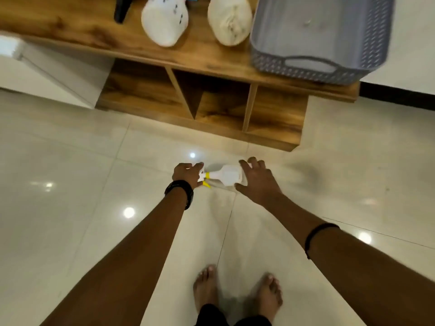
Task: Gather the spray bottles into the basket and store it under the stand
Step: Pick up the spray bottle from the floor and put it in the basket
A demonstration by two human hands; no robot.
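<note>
Now you're facing the wooden stand (164,55), the grey basket (313,41) waiting on its top at the right end, and a white spray bottle (226,175) lies on the floor tiles (70,161) between your hands. Left hand (187,175) curls around the nozzle end, right hand (257,181) spreads open beside the body, neither firmly clamped. Close both evenly, lift it level.

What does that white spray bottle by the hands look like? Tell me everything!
The spray bottle is white and looks like plastic, with a yellow collar and a yellow trigger at its neck. It lies sideways, low over the shiny floor tiles in front of the wooden stand, head pointing toward the left hand. That hand holds its sprayer end, while the right hand spreads over its fat bottom end.
</note>
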